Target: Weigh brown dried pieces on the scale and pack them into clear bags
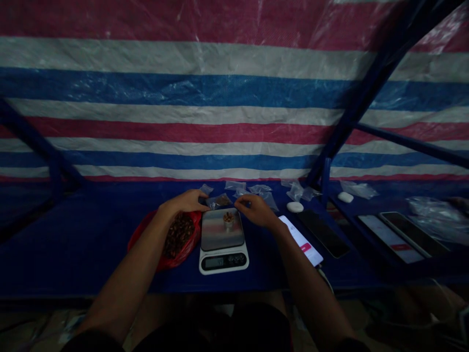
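A white kitchen scale (224, 266) with a metal plate stands before me, its display lit. On the plate is a small clear cup (228, 224) holding brown pieces. My left hand (188, 200) reaches over a red plastic bag (196, 227) full of dark brown pieces (179, 235); its thumb and fingers are apart at the scale's far left corner. Behind the scale lies a small clear bag (222, 200) with brown contents, between my hands. My right hand (253, 209) is at the far right corner, fingertips pinched together; what they hold, if anything, is too small to make out.
Several clear bags (261, 188) lie along the back of the blue table (91, 234). To the right are a white oval case (295, 207), a lit phone (302, 242) and a dark phone (322, 232). Farther right lie two more phones (390, 239). Blue frame bars (351, 112) slant beside the striped sheet.
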`<control>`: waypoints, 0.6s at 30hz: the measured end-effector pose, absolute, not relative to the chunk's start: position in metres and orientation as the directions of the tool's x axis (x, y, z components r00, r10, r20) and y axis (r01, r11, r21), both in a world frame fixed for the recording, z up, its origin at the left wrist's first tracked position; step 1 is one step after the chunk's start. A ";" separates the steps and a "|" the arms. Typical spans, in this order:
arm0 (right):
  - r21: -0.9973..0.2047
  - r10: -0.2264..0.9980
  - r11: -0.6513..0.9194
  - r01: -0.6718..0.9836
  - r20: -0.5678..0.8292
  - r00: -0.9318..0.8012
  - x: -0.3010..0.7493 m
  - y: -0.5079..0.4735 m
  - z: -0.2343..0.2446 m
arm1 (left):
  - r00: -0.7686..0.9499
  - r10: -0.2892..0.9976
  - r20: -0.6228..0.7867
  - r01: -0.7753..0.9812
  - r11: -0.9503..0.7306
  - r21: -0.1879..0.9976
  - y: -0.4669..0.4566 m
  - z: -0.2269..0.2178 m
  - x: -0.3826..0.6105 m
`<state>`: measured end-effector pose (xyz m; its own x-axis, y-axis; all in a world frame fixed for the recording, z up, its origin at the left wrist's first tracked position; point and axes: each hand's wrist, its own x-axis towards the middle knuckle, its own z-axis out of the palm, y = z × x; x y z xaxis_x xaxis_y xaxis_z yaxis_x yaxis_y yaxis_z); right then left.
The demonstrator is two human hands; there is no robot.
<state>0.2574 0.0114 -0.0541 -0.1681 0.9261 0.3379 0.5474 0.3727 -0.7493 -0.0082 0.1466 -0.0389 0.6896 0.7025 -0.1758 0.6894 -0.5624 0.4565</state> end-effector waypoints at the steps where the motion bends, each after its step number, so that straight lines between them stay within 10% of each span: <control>1: -0.748 0.925 0.375 0.548 0.339 -0.169 0.257 0.012 -0.054 | 0.688 0.705 -0.173 0.692 -0.568 0.445 0.147 -0.039 -0.008; 18: -0.767 0.942 0.333 0.549 0.291 -0.164 0.260 0.016 -0.060 | 0.722 0.663 -0.197 0.690 -0.710 0.141 0.157 -0.028 0.034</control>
<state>0.2599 0.0159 -0.0601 -0.1644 0.9425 0.2911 0.5490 0.3326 -0.7668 0.0338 0.1570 -0.0280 0.7221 0.6631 -0.1971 0.6903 -0.7097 0.1412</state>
